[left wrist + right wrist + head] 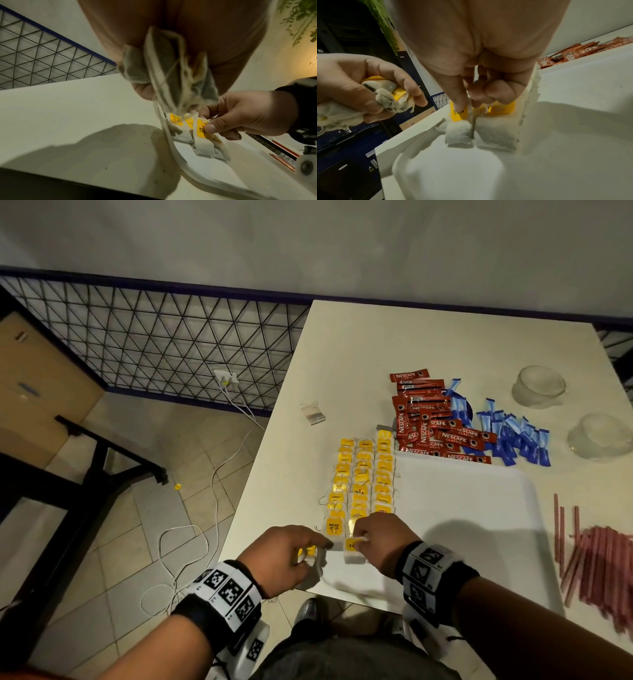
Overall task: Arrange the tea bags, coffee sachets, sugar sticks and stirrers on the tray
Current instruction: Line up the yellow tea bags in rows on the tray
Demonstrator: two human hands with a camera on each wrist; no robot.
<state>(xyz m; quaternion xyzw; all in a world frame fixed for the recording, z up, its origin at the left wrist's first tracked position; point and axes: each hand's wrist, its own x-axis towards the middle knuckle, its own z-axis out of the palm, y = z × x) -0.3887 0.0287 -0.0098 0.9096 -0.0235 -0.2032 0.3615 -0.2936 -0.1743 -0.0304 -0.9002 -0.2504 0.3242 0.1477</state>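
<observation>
The right hand (371, 537) pinches the yellow paper tag of a white tea bag (352, 551) with its fingers (458, 100), at the near end of the yellow-tagged tea bag rows (363, 477) on the white rectangular tray (479, 508). Just left of those fingers, the left hand (281, 559) clutches a bunch of spare tea bags (164, 70) above the pale counter (342, 354).

The red coffee sachets (442, 426) at the table's far side read "NESCAFE CLASSIC"; a yellow tea bag tag (333, 526) at the tray's near left corner reads "RELAX"
</observation>
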